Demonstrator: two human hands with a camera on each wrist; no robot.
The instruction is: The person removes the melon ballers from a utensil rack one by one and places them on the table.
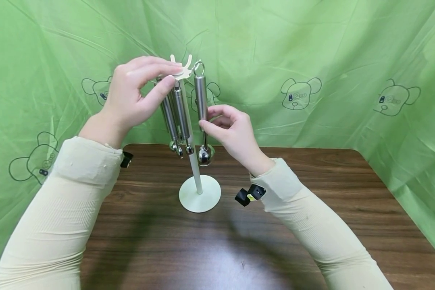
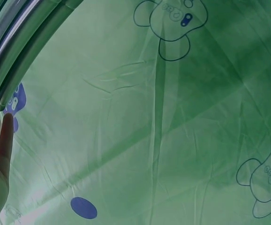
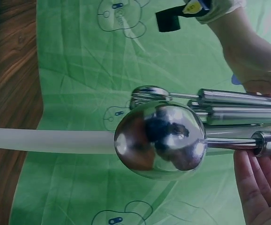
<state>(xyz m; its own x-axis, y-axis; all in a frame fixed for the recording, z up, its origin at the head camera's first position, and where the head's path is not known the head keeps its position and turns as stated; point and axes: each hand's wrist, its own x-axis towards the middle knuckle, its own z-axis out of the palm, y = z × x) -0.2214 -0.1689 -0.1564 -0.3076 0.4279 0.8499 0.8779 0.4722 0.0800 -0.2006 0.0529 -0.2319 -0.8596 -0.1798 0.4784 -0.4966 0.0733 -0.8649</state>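
A white utensil stand (image 1: 200,193) with a round base and a hooked top stands upright on the table. My left hand (image 1: 134,86) is at its top, fingers over the hooks and thumb lower at the near side. My right hand (image 1: 233,131) pinches the lower handle of a steel scoop (image 1: 200,94), which hangs upright. Its shiny round head (image 3: 160,140) points down, and its top ring overlaps a hook tip in the head view. Several other steel-handled utensils (image 1: 181,114) hang on the stand's left side, partly behind my left hand. In the left wrist view, my left fingers show only at the edge.
The dark wood table (image 1: 311,209) spreads around the stand's base. Behind and beside it hangs a green curtain (image 1: 261,48) printed with bear faces. A small black camera (image 1: 250,195) sits on the right wrist, and another (image 1: 126,160) on the left.
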